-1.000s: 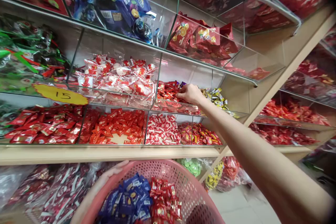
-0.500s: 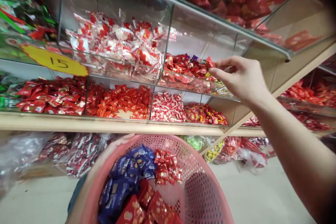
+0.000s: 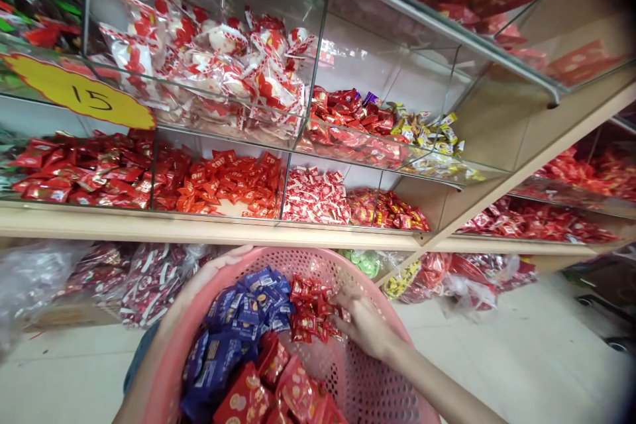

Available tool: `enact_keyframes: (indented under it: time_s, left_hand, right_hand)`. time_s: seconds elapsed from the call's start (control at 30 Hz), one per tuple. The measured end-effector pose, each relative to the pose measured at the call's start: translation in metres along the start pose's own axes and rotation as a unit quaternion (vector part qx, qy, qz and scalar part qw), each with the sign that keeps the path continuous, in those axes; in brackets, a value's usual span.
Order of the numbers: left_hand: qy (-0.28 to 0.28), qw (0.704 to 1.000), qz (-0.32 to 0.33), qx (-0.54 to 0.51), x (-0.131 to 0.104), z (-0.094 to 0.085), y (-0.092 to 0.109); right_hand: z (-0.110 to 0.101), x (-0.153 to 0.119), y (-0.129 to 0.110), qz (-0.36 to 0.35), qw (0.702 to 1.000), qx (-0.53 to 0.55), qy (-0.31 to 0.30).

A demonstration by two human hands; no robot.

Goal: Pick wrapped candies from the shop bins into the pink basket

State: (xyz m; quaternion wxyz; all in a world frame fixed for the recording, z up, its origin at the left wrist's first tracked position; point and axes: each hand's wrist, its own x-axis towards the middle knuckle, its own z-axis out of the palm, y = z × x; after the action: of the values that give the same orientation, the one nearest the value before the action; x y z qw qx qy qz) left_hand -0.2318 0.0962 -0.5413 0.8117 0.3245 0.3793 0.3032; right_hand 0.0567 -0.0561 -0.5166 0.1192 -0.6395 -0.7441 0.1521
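A pink perforated plastic basket (image 3: pixel 370 278) fills the lower middle of the view. My left hand (image 3: pixel 221 267) is closed on its far left rim, with the forearm along the side. Inside lie blue candy packets (image 3: pixel 248 308), small red-wrapped candies (image 3: pixel 308 311) and larger red packets (image 3: pixel 268 387). My right hand (image 3: pixel 365 321) has reached into the basket beside the small red candies. Its thumb and fingers look apart and lightly curled, with fingertips touching or just over that pile. Some blur softens the fingertips.
Glass-fronted shelf bins hold red candies (image 3: pixel 368 112), yellow-and-white candies (image 3: pixel 427 129) and red-and-white bagged sweets (image 3: pixel 218 59). A yellow "15" tag (image 3: pixel 79 89) hangs at left. A wooden shelf edge (image 3: pixel 199 230) runs just beyond the basket. Bagged goods (image 3: pixel 154 285) sit below it.
My right hand has come down from the upper candy bin, where it pinched a red-wrapped candy, into the basket. My left hand stays on the rim. The view has shifted slightly.
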Motion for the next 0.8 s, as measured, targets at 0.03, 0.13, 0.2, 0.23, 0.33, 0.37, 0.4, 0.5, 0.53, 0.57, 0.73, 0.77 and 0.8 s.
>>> enact_keyframes:
  time_s: [0.03,0.13,0.2,0.23,0.33,0.37,0.4,0.5,0.53,0.57,0.73,0.77,0.8]
  left_hand:
    - [-0.004,1.0,-0.001,0.001,0.001,-0.003,0.0]
    - [-0.011,1.0,0.002,-0.006,0.002,-0.008,0.0]
    - [-0.01,1.0,0.001,-0.013,0.002,-0.009,0.0]
    - [-0.01,1.0,-0.001,-0.015,0.002,-0.009,0.0]
    - [-0.011,1.0,-0.008,-0.013,0.002,-0.009,-0.001]
    - [-0.011,1.0,-0.008,-0.013,0.002,-0.009,-0.001]
    - [-0.013,1.0,-0.006,-0.012,0.002,-0.009,-0.001]
    - [-0.02,1.0,-0.001,-0.006,0.004,-0.01,-0.003]
    - [-0.021,1.0,0.0,-0.004,0.005,-0.012,-0.004]
    - [-0.024,1.0,0.001,-0.001,0.006,-0.013,-0.005]
    - [-0.039,0.999,0.029,0.004,0.013,-0.02,-0.01]
    - [-0.04,0.999,0.036,0.002,0.013,-0.02,-0.01]
    - [-0.04,0.998,0.041,0.0,0.014,-0.02,-0.011]
  right_hand:
    - [0.004,0.003,-0.001,0.0,1.0,-0.004,-0.014]
    - [0.013,0.014,-0.007,-0.012,0.999,-0.014,-0.042]
    - [0.017,0.021,-0.013,-0.023,0.998,-0.026,-0.054]
    - [0.018,0.024,-0.015,-0.027,0.997,-0.034,-0.058]
    - [0.024,0.027,-0.02,-0.025,0.996,-0.061,-0.055]
    - [0.025,0.027,-0.022,-0.022,0.996,-0.069,-0.052]
    - [0.025,0.026,-0.023,-0.02,0.996,-0.073,-0.05]
    - [0.015,0.024,-0.03,-0.024,0.997,-0.065,-0.037]
    - [0.006,0.025,-0.034,-0.032,0.997,-0.06,-0.024]
    - [-0.006,0.026,-0.04,-0.044,0.997,-0.056,-0.005]
    - [-0.107,0.045,-0.085,-0.168,0.966,-0.04,0.193]
    - [-0.132,0.052,-0.094,-0.184,0.952,-0.03,0.243]
    - [-0.155,0.061,-0.101,-0.191,0.936,-0.018,0.294]
